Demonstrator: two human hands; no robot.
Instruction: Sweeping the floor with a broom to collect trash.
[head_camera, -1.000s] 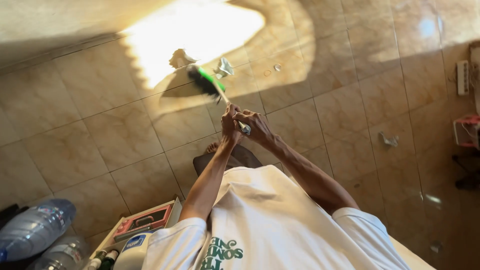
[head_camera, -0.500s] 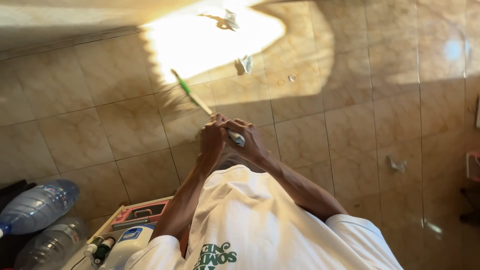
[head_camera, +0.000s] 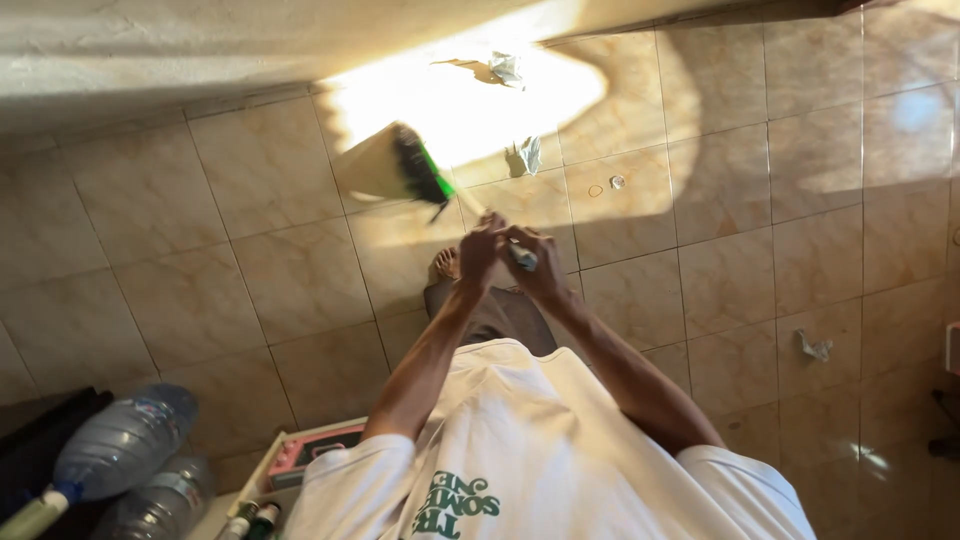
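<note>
Both my hands grip the handle of a broom in front of me. My left hand (head_camera: 479, 250) is wrapped around the shaft, and my right hand (head_camera: 535, 262) holds its end just beside it. The broom head (head_camera: 405, 165), with a green collar and pale bristles, is on the tiled floor at the edge of a bright sun patch. Two crumpled paper scraps (head_camera: 507, 68) (head_camera: 529, 155) lie in the sunlight beyond the broom. Two small round bits (head_camera: 606, 186) rest on the tile to the right of them.
Another paper scrap (head_camera: 816, 347) lies on the floor at right. Large plastic water bottles (head_camera: 120, 440) lie at lower left beside a white shelf (head_camera: 262, 472) with a pink box and small bottles. A pale wall (head_camera: 150, 50) runs along the top. My bare foot (head_camera: 445, 265) shows below my hands.
The broom head swung from a thin edge-on sweep to lying broadside left of the sun patch. The view shifted, so the scraps sit lower in frame.
</note>
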